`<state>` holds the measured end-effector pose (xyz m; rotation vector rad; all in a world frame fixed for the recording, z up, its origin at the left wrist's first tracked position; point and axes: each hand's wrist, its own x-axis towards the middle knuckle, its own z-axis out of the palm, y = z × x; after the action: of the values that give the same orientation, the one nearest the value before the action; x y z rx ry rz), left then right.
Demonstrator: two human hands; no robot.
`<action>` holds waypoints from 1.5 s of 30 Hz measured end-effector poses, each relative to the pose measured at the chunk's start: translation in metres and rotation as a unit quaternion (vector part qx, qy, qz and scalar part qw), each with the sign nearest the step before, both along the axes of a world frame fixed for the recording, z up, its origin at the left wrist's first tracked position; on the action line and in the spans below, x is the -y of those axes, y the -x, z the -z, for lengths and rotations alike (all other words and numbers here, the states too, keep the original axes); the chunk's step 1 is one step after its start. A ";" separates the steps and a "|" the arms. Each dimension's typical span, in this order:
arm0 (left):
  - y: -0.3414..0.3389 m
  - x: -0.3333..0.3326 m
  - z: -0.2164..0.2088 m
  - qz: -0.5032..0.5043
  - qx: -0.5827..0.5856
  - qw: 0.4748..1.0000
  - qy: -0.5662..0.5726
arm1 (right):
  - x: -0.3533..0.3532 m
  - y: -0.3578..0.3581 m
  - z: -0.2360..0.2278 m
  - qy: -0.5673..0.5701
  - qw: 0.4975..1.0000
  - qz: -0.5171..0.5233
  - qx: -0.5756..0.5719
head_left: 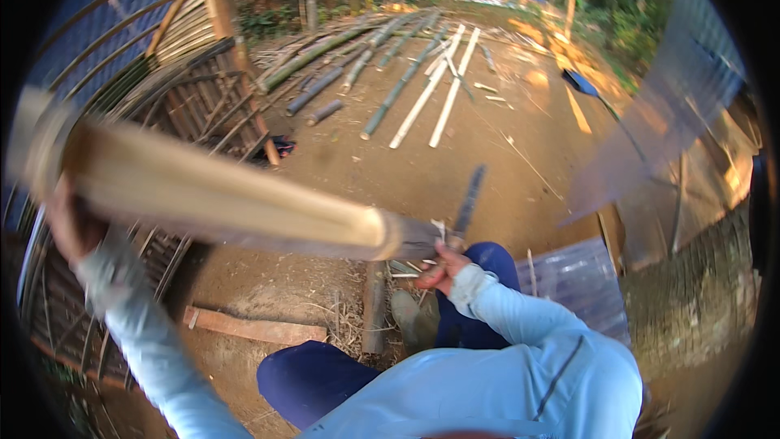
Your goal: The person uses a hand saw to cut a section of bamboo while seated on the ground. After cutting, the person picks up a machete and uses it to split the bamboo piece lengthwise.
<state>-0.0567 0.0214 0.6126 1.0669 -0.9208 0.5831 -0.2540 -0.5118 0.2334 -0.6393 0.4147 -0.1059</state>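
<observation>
A long piece of bamboo (236,187), its pale hollow inside showing along a cut-open stretch, slants across in front of me. My left hand (75,223) is closed on its raised far-left end, blurred by motion. The lower right end is dark and still round. Beside that end, my right hand (445,270) is closed around the handle of a machete, whose dark blade (470,199) points up and away. The blade is a little blurred; I cannot tell whether it touches the bamboo.
Bamboo poles (317,91) and pale split strips (418,110) lie on the dirt ahead. A slatted bamboo structure (207,106) stands left. A wooden plank (252,325) and an upright short post (374,309) are near my legs. Translucent sheeting (650,130) hangs at right, near a trunk (691,293).
</observation>
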 end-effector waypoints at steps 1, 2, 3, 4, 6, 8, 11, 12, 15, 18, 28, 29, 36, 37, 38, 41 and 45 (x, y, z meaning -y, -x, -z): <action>-0.022 0.052 0.016 -0.029 -0.003 0.997 0.069 | 0.029 0.019 0.016 0.105 0.993 -0.014 0.042; 0.005 0.125 0.009 -0.120 0.069 0.990 0.038 | 0.042 0.031 0.014 0.117 0.993 0.008 -0.010; 0.021 0.171 -0.001 -0.046 0.091 0.994 0.031 | 0.055 0.037 0.014 0.082 0.995 0.049 -0.038; 0.019 0.195 -0.018 0.019 0.106 0.993 0.056 | 0.060 0.033 0.014 0.037 0.995 0.080 -0.053; 0.027 0.225 -0.046 0.027 0.127 0.989 0.066 | 0.057 0.025 0.010 -0.003 0.995 0.099 -0.017; 0.007 0.237 -0.052 0.008 0.113 0.993 0.043 | 0.055 0.027 0.011 -0.023 0.994 0.108 0.001; 0.009 0.258 -0.047 0.027 0.076 0.997 0.013 | 0.070 0.032 0.024 -0.049 0.992 0.113 0.005; 0.001 0.261 -0.041 0.024 0.091 0.995 0.013 | 0.058 0.030 0.009 -0.050 0.989 0.137 -0.032; -0.001 0.266 -0.036 0.031 0.101 0.994 0.018 | 0.068 0.023 0.013 -0.017 0.989 0.145 -0.027; 0.012 0.256 -0.035 0.022 0.104 0.994 0.005 | 0.071 0.012 0.019 -0.014 0.987 0.155 -0.032; 0.095 0.093 -0.071 -0.024 0.015 0.983 0.182 | 0.164 -0.081 0.065 0.072 0.978 0.192 -0.041; 0.112 0.059 -0.088 -0.146 0.080 0.966 0.199 | 0.160 -0.101 0.072 0.045 0.982 0.177 -0.042; 0.192 -0.118 -0.035 -0.405 0.150 0.876 0.216 | 0.246 -0.239 0.080 0.089 0.992 0.055 0.067; 0.203 -0.105 -0.024 -0.386 0.127 0.876 0.261 | 0.246 -0.266 0.067 0.108 0.984 0.091 0.111; 0.208 -0.133 -0.008 -0.469 0.147 0.822 0.286 | 0.273 -0.299 0.035 0.118 0.965 0.121 0.201; 0.201 -0.151 0.049 -0.327 0.138 0.857 0.374 | 0.271 -0.344 -0.014 0.025 0.995 0.069 0.073; 0.228 -0.095 0.090 -0.385 0.139 0.829 0.382 | 0.028 -0.275 0.062 0.085 0.989 0.012 0.124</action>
<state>-0.2850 0.1167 0.5223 0.5704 -0.3653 1.6613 0.0214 -0.5393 0.1717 -0.7787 0.1731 -0.2425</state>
